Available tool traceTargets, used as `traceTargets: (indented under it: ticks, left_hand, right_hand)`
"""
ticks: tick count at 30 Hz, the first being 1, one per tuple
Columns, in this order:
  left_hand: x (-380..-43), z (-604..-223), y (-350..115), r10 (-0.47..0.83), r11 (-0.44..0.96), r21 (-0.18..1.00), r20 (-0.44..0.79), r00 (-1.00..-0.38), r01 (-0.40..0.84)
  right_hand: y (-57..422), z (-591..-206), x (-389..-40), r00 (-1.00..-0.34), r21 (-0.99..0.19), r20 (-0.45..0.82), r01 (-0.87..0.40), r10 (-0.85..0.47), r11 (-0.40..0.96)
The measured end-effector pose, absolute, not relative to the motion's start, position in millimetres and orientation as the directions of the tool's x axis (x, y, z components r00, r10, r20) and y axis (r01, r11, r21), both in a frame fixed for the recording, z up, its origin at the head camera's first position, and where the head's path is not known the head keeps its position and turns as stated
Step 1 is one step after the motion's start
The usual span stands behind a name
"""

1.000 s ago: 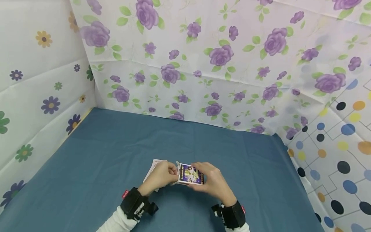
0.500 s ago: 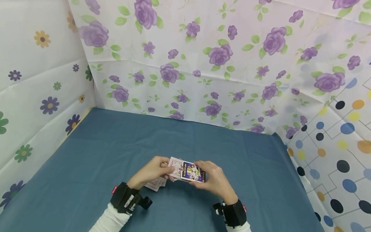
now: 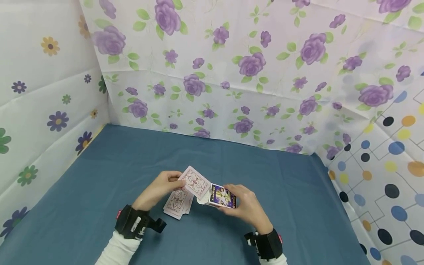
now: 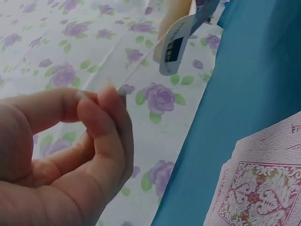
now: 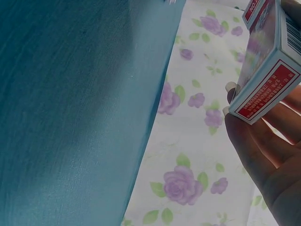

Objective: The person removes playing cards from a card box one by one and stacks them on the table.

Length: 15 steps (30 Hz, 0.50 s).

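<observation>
My left hand (image 3: pixel 163 187) pinches a playing card (image 3: pixel 196 182) with a red-patterned back; in the left wrist view the card shows only as a thin edge-on line. The card's lower right corner overlaps the open end of a card box (image 3: pixel 223 195). My right hand (image 3: pixel 244 204) grips that box by its sides, its dark printed face upward. In the right wrist view the box (image 5: pixel 267 92) shows a red label on its end. Below the left hand, a loose stack of playing cards (image 3: pixel 177 203) lies on the blue cloth, backs up.
A blue cloth (image 3: pixel 265 173) covers the table. Behind it hangs a white sheet (image 3: pixel 225 106) with purple roses. Flowered sheeting stands on the left, and a dotted sheet (image 3: pixel 391 176) on the right. Each wrist wears a black camera band (image 3: pixel 132 221).
My left hand has drawn the card out of the box, moving left and up. The stack on the cloth has come into fuller view. The right hand and box have barely moved.
</observation>
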<state>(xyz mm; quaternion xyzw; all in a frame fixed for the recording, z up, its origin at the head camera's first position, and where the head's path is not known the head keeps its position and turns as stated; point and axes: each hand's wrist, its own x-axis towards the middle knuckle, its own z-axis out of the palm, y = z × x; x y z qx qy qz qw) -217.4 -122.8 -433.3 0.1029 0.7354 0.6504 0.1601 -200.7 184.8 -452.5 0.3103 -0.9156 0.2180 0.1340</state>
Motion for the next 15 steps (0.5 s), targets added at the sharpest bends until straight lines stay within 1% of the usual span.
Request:
traceTargets:
  ticks: [3, 8, 11, 15]
  left_hand:
    - [-219.7, -432.5, -125.1, 0.278, 0.115, 0.989, -0.122, -0.953, -0.093]
    - [-221.9, -431.4, -126.4, 0.130, 0.121, 0.988, -0.110, -0.985, -0.094]
    - [-221.7, -431.9, -126.3, 0.080, 0.126, 0.989, -0.088, -0.993, -0.077]
    - [-222.5, -434.6, -126.4, 0.056, 0.120, 0.990, -0.080, -0.995, -0.073]
  right_hand:
    - [185.3, -452.3, -201.2, -0.774, -0.318, 0.378, -0.624, -0.508, 0.713]
    - [186.1, -451.2, -201.6, -0.777, -0.324, 0.377, -0.620, -0.504, 0.714]
    - [186.2, -451.1, -201.7, -0.778, -0.324, 0.375, -0.620, -0.504, 0.715]
    - [186.2, -451.4, -201.2, -0.780, -0.323, 0.374, -0.617, -0.502, 0.718]
